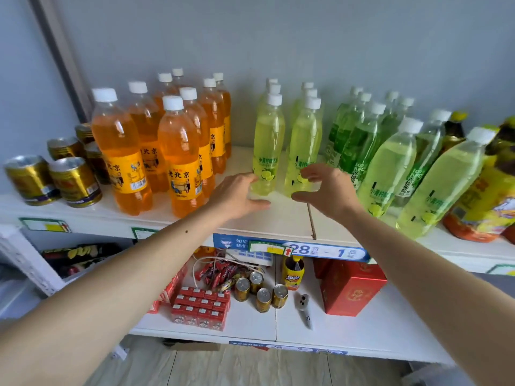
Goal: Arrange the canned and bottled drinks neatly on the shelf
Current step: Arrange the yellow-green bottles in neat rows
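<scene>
Head view showed both hands, left hand (238, 196) and right hand (324, 190), open and holding nothing, spread before two rows of lime bottles (267, 151) on the shelf (278, 218), probably to straighten them.

Both arms outstretched; left hand (237, 197), right hand (326, 189) spread (empty).

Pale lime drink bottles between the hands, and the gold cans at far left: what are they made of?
Pale lime drink bottles: seemingly clear glossy plastic; liquid shows through, white screw caps. Gold cans: likely metal, with shiny silver rims and printed gold sides.
</scene>
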`<state>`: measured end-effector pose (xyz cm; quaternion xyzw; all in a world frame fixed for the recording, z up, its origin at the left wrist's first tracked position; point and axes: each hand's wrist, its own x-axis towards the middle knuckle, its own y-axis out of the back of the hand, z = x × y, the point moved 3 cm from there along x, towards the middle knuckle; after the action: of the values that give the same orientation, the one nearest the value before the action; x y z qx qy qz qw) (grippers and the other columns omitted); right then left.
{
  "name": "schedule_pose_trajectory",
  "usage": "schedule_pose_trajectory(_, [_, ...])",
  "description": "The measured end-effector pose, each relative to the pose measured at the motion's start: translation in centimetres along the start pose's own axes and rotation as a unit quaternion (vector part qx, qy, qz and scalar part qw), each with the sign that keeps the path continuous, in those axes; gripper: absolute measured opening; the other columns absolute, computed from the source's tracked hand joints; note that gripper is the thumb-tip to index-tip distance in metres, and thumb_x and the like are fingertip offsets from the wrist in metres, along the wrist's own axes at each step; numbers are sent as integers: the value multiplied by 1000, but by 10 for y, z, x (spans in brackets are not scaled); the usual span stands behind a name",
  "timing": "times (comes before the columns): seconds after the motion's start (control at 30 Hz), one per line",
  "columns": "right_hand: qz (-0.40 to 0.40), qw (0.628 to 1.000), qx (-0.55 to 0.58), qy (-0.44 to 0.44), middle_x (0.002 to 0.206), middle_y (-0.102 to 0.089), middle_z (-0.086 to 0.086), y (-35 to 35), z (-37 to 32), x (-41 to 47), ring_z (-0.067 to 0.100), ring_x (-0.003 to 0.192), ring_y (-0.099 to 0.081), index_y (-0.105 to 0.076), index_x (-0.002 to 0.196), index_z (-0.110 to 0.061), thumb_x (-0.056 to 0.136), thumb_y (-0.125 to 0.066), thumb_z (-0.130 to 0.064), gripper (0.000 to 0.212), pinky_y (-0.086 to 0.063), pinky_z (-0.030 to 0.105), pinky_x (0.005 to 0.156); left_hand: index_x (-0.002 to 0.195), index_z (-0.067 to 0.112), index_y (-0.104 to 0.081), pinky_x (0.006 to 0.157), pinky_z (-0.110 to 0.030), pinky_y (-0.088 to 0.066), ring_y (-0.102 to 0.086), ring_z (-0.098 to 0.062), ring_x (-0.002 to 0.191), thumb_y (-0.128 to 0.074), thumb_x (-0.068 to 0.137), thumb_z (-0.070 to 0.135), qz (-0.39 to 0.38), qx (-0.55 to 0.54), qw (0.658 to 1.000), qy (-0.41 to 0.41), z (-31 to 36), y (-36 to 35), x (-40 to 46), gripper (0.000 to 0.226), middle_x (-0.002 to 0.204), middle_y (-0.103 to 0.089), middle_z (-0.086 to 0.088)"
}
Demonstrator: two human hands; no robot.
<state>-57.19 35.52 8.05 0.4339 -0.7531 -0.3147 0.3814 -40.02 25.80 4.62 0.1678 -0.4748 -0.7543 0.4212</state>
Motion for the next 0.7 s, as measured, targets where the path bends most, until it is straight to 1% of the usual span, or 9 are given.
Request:
schedule_pose_trajectory(0.03, [15,1000,17,0,117,-69,1,7,-10,9,9,97,-62,-63,122,-12,68,-87,-28,61,-44,17,83,138,9,-46,101,-37,-44,-53,-25,122,-78,73,45,1,-12,1000,9,1,3,7,81,138,-54,-6])
schedule_pose_trajectory(0.1, [41,998,54,-5,117,-67,3,17,-29,27,10,95,-61,-59,126,-10,68,-87,-29,67,-49,20,84,136,8,-44,93,-27,-41,-51,-24,121,-79,73,41,1,-43,999,27,3,5,19,79,136,-53,-8])
schedule_pose_trajectory(0.17, [65,995,77,-14,122,-64,4,21,-45,44,15,103,-62,-52,131,-9,67,-87,-33,77,-52,30,90,134,8,-42,84,-23,-36,-50,-24,120,-81,73,38,7,-79,996,43,2,4,30,78,134,-51,-11])
schedule_pose_trajectory(0.23, [85,993,86,-8,131,-57,8,20,-60,57,21,116,-57,-44,136,-8,66,-87,-37,87,-49,38,98,136,7,-36,82,-23,-34,-48,-25,124,-82,72,37,10,-114,991,74,-4,-1,40,85,137,-48,-12])
schedule_pose_trajectory(0.33, [76,995,68,3,146,-43,12,14,-76,79,26,132,-45,-30,146,-6,74,-82,-38,93,-39,34,107,138,9,-30,84,-22,-35,-48,-24,126,-85,69,33,10,-190,975,112,-16,-11,55,92,141,-47,-9])
schedule_pose_trajectory(0.4, [47,998,34,-4,149,-39,14,10,-81,91,29,135,-41,-23,148,-5,82,-75,-38,91,-37,33,103,140,9,-28,89,-22,-36,-48,-23,127,-87,67,29,9,-234,965,120,-21,-18,65,97,142,-48,-8])
schedule_pose_trajectory(0.47, [17,999,26,-26,147,-41,17,4,-83,103,33,133,-43,-22,147,-3,87,-69,-39,84,-40,35,98,137,12,-34,93,-24,-40,-54,-21,121,-89,64,29,17,-252,960,122,-24,-24,75,92,136,-54,-7])
schedule_pose_trajectory(0.6, [-18,998,21,-54,138,-48,20,-10,-80,118,35,125,-49,-31,138,-1,91,-63,-38,68,-42,35,89,118,15,-53,80,-27,-49,-64,-18,98,-88,62,34,51,-226,967,108,-29,-32,86,69,111,-68,-2])
schedule_pose_trajectory(0.7, [-15,999,10,-47,132,-52,20,-15,-80,125,34,121,-52,-36,132,-1,90,-65,-38,63,-43,35,87,108,20,-59,82,-37,-55,-68,-16,91,-86,54,43,64,-246,962,104,-34,-33,89,65,100,-71,3])
